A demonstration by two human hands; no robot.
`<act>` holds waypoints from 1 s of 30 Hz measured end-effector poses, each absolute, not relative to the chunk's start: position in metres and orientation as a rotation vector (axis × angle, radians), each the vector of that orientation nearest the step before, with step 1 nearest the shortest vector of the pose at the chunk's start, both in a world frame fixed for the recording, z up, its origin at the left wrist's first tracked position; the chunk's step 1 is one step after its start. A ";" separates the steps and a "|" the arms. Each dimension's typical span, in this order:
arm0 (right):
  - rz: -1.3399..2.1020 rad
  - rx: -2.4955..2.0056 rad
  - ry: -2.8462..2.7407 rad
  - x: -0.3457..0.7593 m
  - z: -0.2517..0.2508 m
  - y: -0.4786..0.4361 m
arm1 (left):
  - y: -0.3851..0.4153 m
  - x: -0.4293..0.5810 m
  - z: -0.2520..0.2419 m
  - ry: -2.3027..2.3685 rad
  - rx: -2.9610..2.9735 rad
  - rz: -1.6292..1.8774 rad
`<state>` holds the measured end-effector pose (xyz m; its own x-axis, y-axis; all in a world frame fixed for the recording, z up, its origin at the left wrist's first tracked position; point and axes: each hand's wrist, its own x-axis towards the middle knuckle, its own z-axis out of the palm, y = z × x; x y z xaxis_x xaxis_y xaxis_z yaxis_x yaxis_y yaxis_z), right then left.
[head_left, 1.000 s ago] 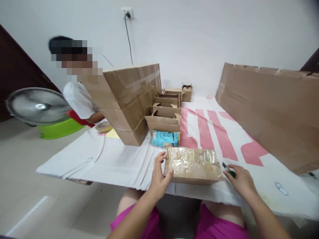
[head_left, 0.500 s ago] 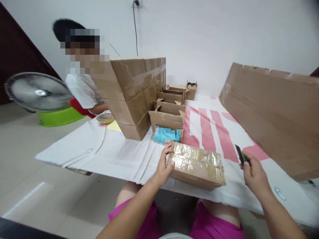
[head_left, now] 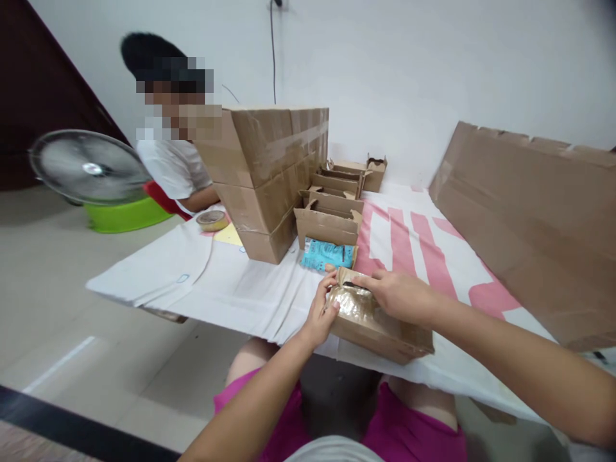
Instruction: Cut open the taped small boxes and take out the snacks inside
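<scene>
A taped cardboard box (head_left: 380, 343) lies at the front edge of the cloth-covered table, its shiny tape facing up. My left hand (head_left: 323, 311) grips the box's left end, fingers behind and thumb on the near top edge. Reaching over from the right, my right hand (head_left: 397, 294) is closed round a utility knife (head_left: 355, 285). Its dark blade lies at the tape near the box's left end; the handle is hidden under my fingers. Just behind the box rests a blue printed packet (head_left: 328, 255).
Stacked closed cartons (head_left: 269, 186) stand behind on the left, with several open boxes (head_left: 330, 221) beside them. A large cardboard sheet or box (head_left: 529, 231) stands at right. A tape roll (head_left: 212, 221) lies near a seated person (head_left: 171, 167); a fan (head_left: 91, 170) is at far left.
My right hand has swung left with the utility knife, from beside the box to its top. My left hand keeps its hold on the box. The view has shifted slightly.
</scene>
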<state>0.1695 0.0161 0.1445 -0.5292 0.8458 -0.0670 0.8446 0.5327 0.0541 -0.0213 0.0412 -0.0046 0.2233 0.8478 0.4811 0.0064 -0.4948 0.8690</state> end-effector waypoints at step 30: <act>0.030 1.348 2.497 0.194 0.165 -0.010 | 0.042 -0.024 -0.007 0.798 1.733 1.349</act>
<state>0.1939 -0.0104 0.1649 -0.5133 0.8198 -0.2537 0.8135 0.5590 0.1603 -0.0239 0.0419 -0.0072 0.2386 0.8448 0.4790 0.0126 -0.4959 0.8683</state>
